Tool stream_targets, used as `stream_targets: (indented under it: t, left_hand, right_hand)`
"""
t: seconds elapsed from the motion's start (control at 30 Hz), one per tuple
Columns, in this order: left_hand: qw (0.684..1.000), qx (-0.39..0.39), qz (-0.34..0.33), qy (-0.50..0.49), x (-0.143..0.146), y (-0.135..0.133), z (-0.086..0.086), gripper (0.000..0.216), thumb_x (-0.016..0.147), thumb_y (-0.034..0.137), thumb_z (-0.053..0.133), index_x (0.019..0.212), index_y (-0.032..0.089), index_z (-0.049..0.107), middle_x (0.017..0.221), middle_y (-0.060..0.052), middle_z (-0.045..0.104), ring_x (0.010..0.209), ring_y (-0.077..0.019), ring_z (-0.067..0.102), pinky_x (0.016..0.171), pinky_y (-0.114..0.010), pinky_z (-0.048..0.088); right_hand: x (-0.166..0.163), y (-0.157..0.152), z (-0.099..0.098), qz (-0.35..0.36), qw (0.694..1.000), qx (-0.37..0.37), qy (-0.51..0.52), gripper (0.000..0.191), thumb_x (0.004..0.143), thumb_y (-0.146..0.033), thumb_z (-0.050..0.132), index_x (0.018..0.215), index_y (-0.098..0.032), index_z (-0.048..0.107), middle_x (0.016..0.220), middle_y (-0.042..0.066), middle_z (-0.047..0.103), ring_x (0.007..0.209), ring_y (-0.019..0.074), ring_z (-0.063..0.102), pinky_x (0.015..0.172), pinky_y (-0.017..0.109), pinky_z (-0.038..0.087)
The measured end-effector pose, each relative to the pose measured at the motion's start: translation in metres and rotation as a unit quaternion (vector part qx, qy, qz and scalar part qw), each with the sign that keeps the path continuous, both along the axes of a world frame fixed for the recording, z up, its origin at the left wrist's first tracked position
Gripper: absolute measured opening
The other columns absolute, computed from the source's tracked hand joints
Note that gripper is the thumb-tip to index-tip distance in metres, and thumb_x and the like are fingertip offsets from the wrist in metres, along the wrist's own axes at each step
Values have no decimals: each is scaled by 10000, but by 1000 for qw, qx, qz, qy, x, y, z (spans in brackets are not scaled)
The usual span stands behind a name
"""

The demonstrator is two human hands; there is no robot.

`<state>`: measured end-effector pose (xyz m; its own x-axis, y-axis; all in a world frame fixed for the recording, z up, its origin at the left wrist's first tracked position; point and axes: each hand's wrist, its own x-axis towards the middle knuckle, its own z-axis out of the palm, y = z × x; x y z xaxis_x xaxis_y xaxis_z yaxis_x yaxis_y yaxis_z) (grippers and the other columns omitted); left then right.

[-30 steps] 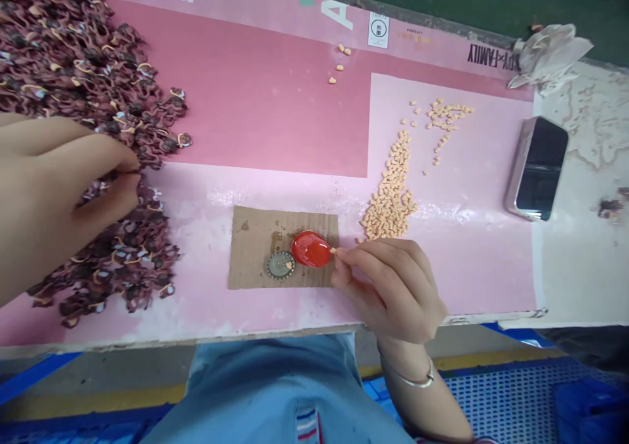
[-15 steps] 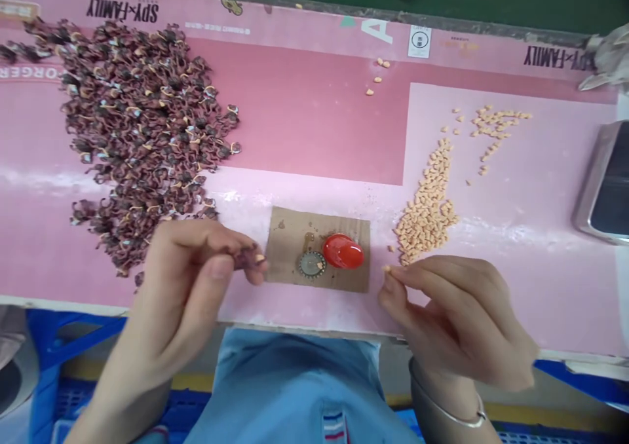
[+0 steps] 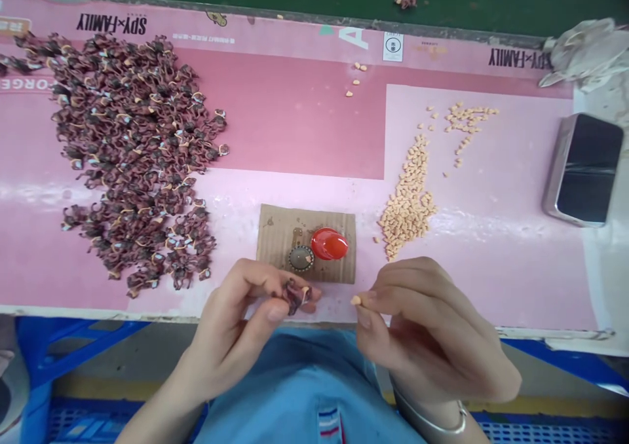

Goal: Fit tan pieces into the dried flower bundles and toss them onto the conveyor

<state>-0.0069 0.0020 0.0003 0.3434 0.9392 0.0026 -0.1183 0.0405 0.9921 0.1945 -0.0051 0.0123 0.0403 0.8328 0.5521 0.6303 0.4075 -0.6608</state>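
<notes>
Between the thumb and fingers of my left hand is a small dark maroon figurine with a pale yellowish bit on it. My right hand pinches a tiny cream-coloured piece at its fingertips. The two hands face each other near the table's front edge, a short gap apart. Just beyond them lies a cardboard piece. On it stand a red cup-like object and a round bottle cap with a small pale piece in it.
A big heap of similar maroon figurines covers the table's left side. Many cream pieces are piled right of the cardboard, with a few strays farther back. A phone and crumpled clear plastic lie at the right.
My left hand has moved right, away from the heap, with the figurine. My right hand has come left and nearer with its cream piece. The view has shifted slightly.
</notes>
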Motion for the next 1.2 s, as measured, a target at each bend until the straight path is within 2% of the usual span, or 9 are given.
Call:
stream_targets:
  t: [0.13,0.3,0.43,0.57,0.67,0.77,0.83,1.0,1.2]
  left_hand:
    - [1000,-1,12,-10,-2,-13,1,64,1057,261,618,1118,255,638,1030,-33,795,921,-181,807,827,-234,660]
    - [996,54,46,53,15,-20,-2,178,1045,402,636,973,241,613,922,-36,792,1013,-193,761,886,-259,627]
    - [997,26,34,60,26,-22,-4,174,1038,320,660,921,232,566,927,-35,787,938,-172,748,823,-230,607]
    - [998,-13,12,54,26,-21,0,148,995,236,720,1101,275,625,946,-1,799,792,-142,773,695,-183,604]
    - [989,62,-24,129,21,-12,5,109,988,243,730,1087,289,735,933,10,819,806,-149,761,732,-202,619]
    - [977,126,-34,166,14,-4,6,76,979,197,734,989,263,771,945,8,831,830,-148,764,820,-220,634]
    - [977,127,-15,170,11,-4,5,107,967,150,738,982,253,763,1001,3,828,903,-139,782,885,-197,633]
    - [984,98,43,143,16,-11,1,236,919,3,683,1022,217,689,1149,-25,764,1012,-110,783,939,-138,624]
    - [980,146,102,84,27,-12,0,290,835,-109,642,916,165,592,974,14,627,1037,-128,790,979,-170,635]
  right_hand:
    - [-5,-4,0,37,994,-39,90,216,849,19,649,890,-192,646,726,-15,675,618,120,606,561,281,515]
    - [-17,-8,8,141,927,-149,313,222,970,-76,581,809,-226,550,649,-40,604,559,97,581,487,215,487]
    - [-21,-10,11,160,907,-185,342,243,955,-79,588,782,-239,527,655,-30,596,550,104,565,481,219,483]
    - [-22,-8,8,141,908,-161,360,227,964,-143,640,778,-228,542,649,-47,566,556,84,547,499,202,490]
    - [-16,-5,5,125,933,-107,321,170,937,-161,690,812,-208,585,682,-51,594,582,67,573,540,195,524]
    - [-5,-2,5,79,981,-24,177,150,858,-17,672,875,-164,647,730,-19,659,639,84,616,599,230,564]
    - [1,-3,4,53,994,3,93,194,821,40,661,874,-146,659,743,-5,676,662,91,622,616,243,570]
    - [4,-9,2,22,999,1,29,206,844,59,652,864,-145,660,756,-1,680,692,93,615,638,257,569]
    - [-3,-9,4,24,1000,-12,-10,189,880,16,665,876,-171,637,727,-18,676,669,87,614,646,243,573]
